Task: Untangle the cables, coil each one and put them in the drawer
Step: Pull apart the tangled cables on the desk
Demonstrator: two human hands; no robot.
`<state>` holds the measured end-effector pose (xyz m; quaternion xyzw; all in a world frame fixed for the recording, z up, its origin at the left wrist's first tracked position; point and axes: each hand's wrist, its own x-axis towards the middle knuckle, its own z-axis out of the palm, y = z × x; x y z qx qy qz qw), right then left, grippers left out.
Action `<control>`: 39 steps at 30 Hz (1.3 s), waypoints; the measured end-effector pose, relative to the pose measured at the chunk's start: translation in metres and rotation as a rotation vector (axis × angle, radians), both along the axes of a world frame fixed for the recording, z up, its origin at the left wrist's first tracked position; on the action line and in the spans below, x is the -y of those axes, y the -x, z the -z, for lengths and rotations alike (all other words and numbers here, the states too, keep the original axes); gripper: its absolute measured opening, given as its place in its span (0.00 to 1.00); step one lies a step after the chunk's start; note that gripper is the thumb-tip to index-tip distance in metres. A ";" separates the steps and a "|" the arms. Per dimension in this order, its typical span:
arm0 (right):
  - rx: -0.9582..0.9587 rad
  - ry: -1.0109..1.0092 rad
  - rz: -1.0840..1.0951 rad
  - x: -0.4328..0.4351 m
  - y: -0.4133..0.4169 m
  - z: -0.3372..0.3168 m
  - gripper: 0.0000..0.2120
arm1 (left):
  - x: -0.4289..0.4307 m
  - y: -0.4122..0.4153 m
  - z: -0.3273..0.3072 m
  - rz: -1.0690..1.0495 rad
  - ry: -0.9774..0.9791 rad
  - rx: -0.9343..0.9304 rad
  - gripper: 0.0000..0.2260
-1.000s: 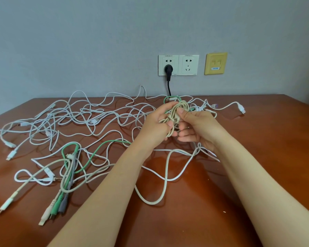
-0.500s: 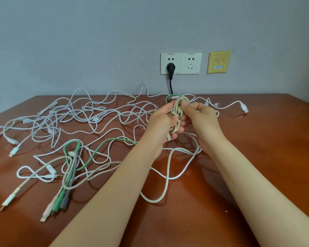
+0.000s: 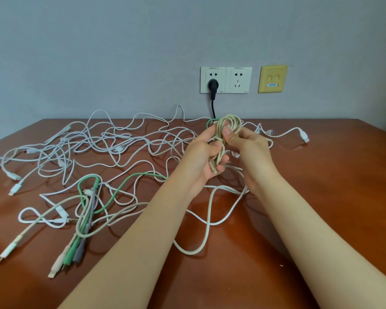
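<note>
Where left grip (image 3: pixel 205 157) clamps, beige coil (image 3: pixel 229 117) loops above.

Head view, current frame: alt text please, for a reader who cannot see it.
Two bare hands hold a small beige cable coil above a brown table: the left hand grips its lower part, the right hand pinches its loops. Loose white cables and a green cable lie tangled across the table.

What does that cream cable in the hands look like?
The cream cable is a thin, rubbery-looking cord wound into a small bundle of loops, held upright above the table. The left hand grips its lower part, where a plug end pokes out; the right hand pinches the loops with its thumb.
</note>
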<state>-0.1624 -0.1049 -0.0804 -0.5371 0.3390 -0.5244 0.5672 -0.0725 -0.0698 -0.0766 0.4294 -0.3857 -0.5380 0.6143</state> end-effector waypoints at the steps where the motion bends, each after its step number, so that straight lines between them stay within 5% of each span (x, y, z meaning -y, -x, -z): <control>1: 0.015 0.002 0.018 0.000 0.000 0.001 0.05 | 0.000 0.000 0.000 0.000 -0.006 0.020 0.21; 12: 0.038 0.057 0.103 0.005 -0.002 0.008 0.09 | 0.002 0.002 0.002 -0.126 0.120 0.330 0.21; 19: 0.006 0.082 0.134 0.007 -0.002 0.008 0.03 | 0.003 -0.002 0.004 -0.175 0.200 0.384 0.20; 26: 0.010 0.076 0.113 0.007 -0.003 0.006 0.01 | 0.001 -0.002 0.002 -0.191 0.215 0.296 0.12; 31: 0.070 0.007 -0.062 0.003 -0.002 0.005 0.11 | 0.005 -0.009 0.006 -0.269 0.162 0.209 0.13; 35: 0.072 -0.008 -0.119 0.002 -0.003 0.003 0.10 | 0.002 -0.011 0.002 -0.259 0.157 0.031 0.11; 39: 0.002 -0.016 -0.135 0.004 -0.002 0.005 0.08 | 0.003 -0.008 0.003 -0.283 0.143 0.060 0.11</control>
